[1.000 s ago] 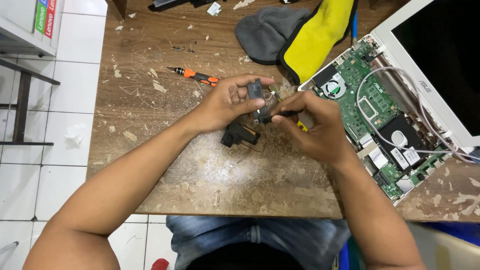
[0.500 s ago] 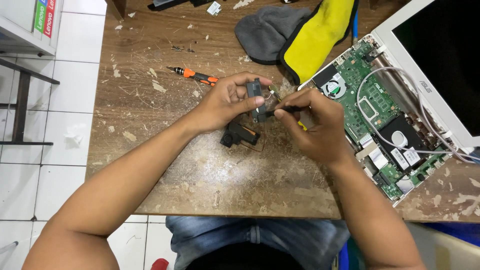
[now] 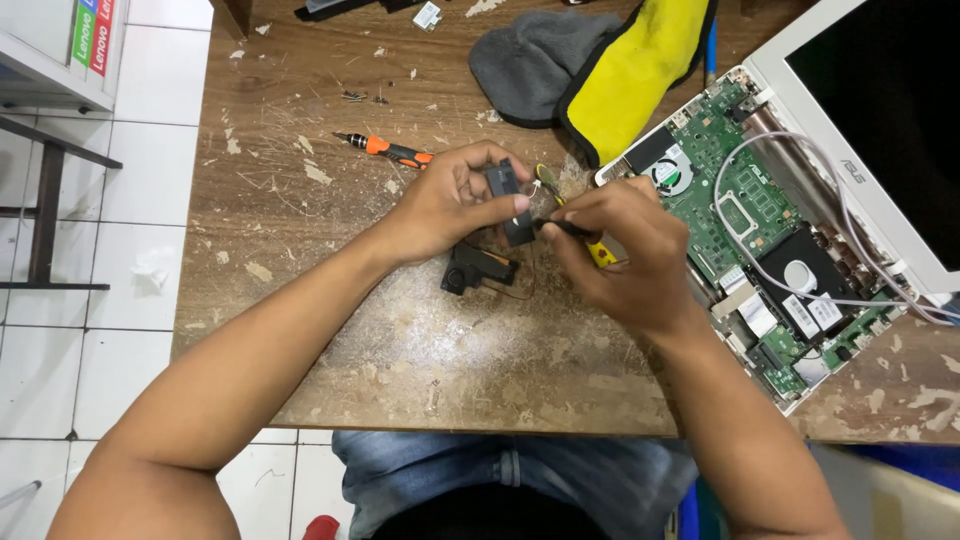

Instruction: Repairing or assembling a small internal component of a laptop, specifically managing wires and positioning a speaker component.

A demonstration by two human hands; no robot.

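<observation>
Left hand (image 3: pixel 440 205) pinches a small black speaker module (image 3: pixel 510 200) upright above the worn wooden table (image 3: pixel 400 340); right hand (image 3: pixel 625 255), just right of the module, grips a yellow-handled tool (image 3: pixel 598 250) whose tip meets its lower edge.

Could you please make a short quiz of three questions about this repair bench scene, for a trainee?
1. True or false: the left hand holds a small dark part above the wooden table.
2. Which tool lies unused on the table behind the hands?
A. the orange-handled screwdriver
B. a hammer
C. a pair of scissors
3. Fill in: the opened laptop, its green circuit board showing, lies on the person's ____ side.

Key
1. True.
2. A.
3. Right. The right hand holds a yellow-handled tool against the part; a second dark part lies on the table below.
</observation>
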